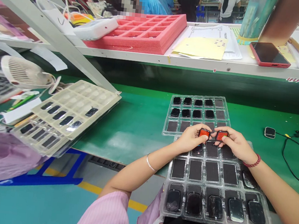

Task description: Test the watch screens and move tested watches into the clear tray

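1. Two dark-framed watch units with red-orange faces are held side by side, just apart, above the clear plastic trays at the bench's front.
2. The left watch unit is pinched between thumb and fingers of the left hand; the right watch unit is gripped likewise by the right hand.
3. Beneath the hands, the near tray is extended past the bench edge toward the body; five dark watch faces are set in its closest row.
4. Just beyond, the far tray is laid on the green bench mat, its two back rows filled with four black pieces each.
5. To the right, a small square watch is placed near a black cable. To the left, a stack of beige trays is tilted beside a white fan.
6. On the white shelf, a red foam tray, yellow paper and a red-edged smartphone are kept.
7. Below, a blue stool frame is seen on a teal floor crossed by a yellow stripe; beyond the shelf, people are partly shown.
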The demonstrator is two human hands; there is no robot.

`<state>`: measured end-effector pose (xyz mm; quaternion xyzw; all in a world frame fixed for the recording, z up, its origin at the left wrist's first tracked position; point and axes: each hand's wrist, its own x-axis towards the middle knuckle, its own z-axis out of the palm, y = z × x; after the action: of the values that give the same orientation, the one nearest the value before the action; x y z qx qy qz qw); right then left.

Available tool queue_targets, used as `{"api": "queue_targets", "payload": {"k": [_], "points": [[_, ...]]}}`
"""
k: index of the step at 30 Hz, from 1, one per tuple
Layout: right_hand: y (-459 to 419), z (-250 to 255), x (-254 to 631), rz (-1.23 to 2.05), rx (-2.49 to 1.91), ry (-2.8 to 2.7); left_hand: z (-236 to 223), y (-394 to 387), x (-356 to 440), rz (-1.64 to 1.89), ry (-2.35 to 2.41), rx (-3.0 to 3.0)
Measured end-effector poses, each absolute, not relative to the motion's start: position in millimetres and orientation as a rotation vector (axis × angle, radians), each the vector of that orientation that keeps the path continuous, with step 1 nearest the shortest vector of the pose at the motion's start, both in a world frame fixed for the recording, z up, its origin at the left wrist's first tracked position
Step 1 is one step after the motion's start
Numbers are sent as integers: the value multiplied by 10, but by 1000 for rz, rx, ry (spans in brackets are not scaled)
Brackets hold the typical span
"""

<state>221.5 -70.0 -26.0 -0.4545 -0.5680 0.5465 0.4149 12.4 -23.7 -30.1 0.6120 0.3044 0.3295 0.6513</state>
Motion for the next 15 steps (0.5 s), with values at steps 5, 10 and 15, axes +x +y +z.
{"api": "queue_targets", "payload": {"k": [5,10,15], "points": [[-701,-222,2222,1393,-1152,-1387,-300,-230,124,739,686,1367],[-709,-197,2218,1399,-1149,-1403,-284,-223,116,732,677,1328],[-713,-193,2212,1407,-1140,-1408,-290,-208,106,718,676,1306]]}}
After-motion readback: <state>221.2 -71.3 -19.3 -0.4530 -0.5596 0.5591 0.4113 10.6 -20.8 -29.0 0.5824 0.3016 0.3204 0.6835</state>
